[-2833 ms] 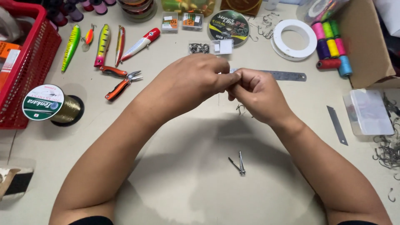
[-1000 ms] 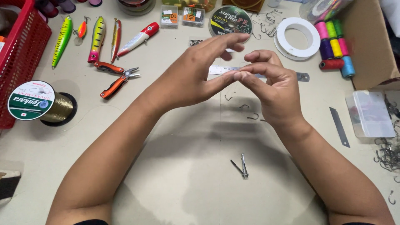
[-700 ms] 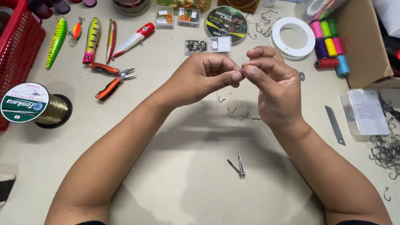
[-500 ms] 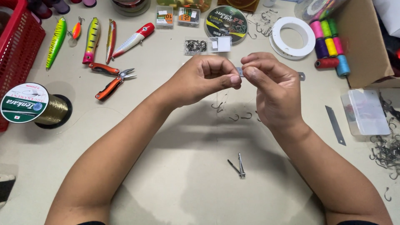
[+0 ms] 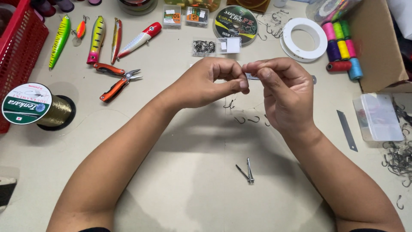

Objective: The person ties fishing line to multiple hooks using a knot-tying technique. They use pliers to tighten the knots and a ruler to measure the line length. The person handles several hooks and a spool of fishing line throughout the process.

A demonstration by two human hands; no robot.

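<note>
My left hand (image 5: 210, 83) and my right hand (image 5: 285, 92) meet fingertip to fingertip above the middle of the beige table (image 5: 180, 193). Both pinch something very thin between thumb and forefinger, apparently a fishing line that is too fine to make out. A small dark hook (image 5: 229, 104) hangs just below my left thumb. Two loose hooks (image 5: 248, 120) lie on the table under my hands. A metal ruler (image 5: 314, 80) is mostly hidden behind my fingers. A nail clipper (image 5: 249, 171) lies nearer to me.
Orange pliers (image 5: 116, 79), several fishing lures (image 5: 96, 38) and a red basket (image 5: 21, 47) sit at the left, with a gold line spool (image 5: 36, 107). At the right are coloured thread spools (image 5: 341, 47), a white ring (image 5: 304, 38), a cardboard box (image 5: 377, 43), a knife blade (image 5: 346, 130), a clear case (image 5: 375, 117) and a hook pile (image 5: 399, 157).
My left fingers, spread a second ago, have closed into a pinch against my right fingertips. Both hands have stayed above the table's middle, and the hook now dangles under them.
</note>
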